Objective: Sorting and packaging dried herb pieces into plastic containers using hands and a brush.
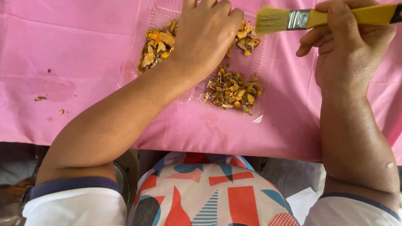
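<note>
Right hand gripping paintbrush, left hand on orange pieces

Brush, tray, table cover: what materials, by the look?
Brush: pale natural-looking bristles, shiny metal ferrule, yellow painted handle, wood or plastic unclear, held in the right hand. Tray: thin clear plastic, glossy, ridged rim, under the left hand. Table cover: pink sheet, creased, slight sheen; likely thin plastic or nonwoven.

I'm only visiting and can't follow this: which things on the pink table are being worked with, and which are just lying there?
In use:
left hand, resting on the dried yellow pieces
clear plastic tray holding those pieces
right hand, gripping the yellow-handled brush

Lying about:
second heap of pieces, untouched
two stray crumbs at the left
pink table cover
</note>
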